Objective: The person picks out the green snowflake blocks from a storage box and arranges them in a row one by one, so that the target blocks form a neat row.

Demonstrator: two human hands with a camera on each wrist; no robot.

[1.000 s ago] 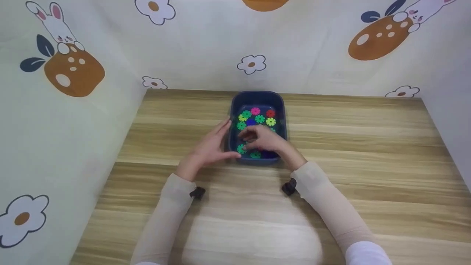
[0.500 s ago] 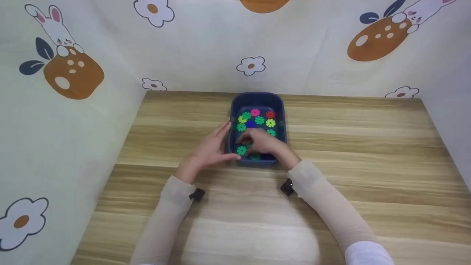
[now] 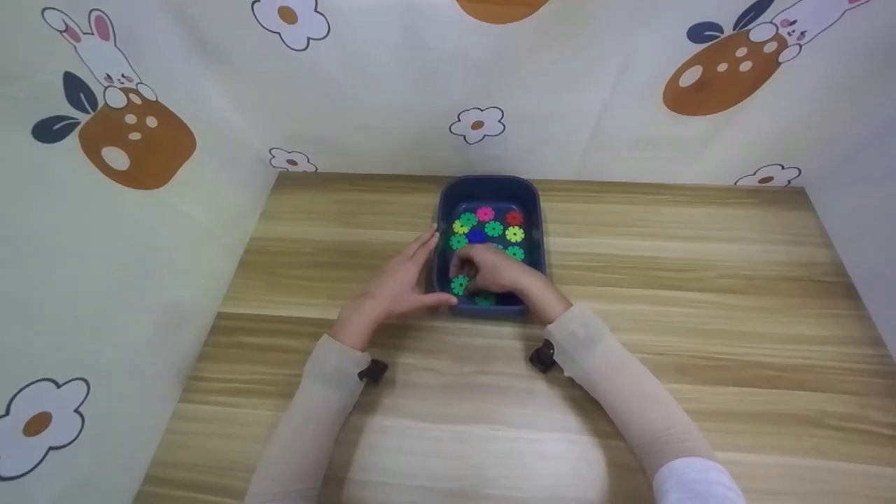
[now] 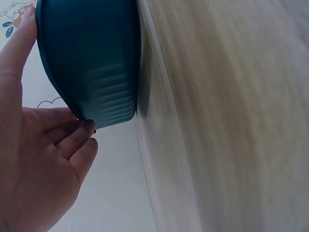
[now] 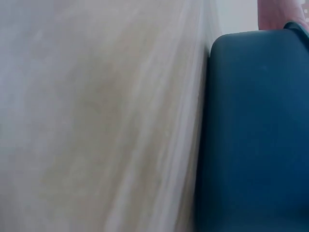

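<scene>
A dark blue plastic basin (image 3: 488, 183) stands on the table with several flower-shaped toy pieces spread on its floor. My left hand (image 3: 402, 281) lies along the basin's left side, fingers fairly straight against the rim and thumb at the near left corner. In the left wrist view, the fingertips of that hand (image 4: 48, 159) touch the rim. Inside the basin, my right hand (image 3: 493, 269) reaches down with bent fingers beside a green piece (image 3: 459, 285). Its fingertips are partly hidden, and whether they pinch a piece does not show. The right wrist view shows the basin's outer wall (image 5: 256, 125).
Among the pieces farther back are a pink one (image 3: 485, 214), a red one (image 3: 514, 218) and a yellow one (image 3: 515, 234). The wood-grain table (image 3: 672, 294) extends to both sides. A patterned cloth (image 3: 392, 84) hangs behind it.
My right hand has shifted slightly nearer and lower in the basin, its fingers drawing in and bending more. The left hand stays at the rim.
</scene>
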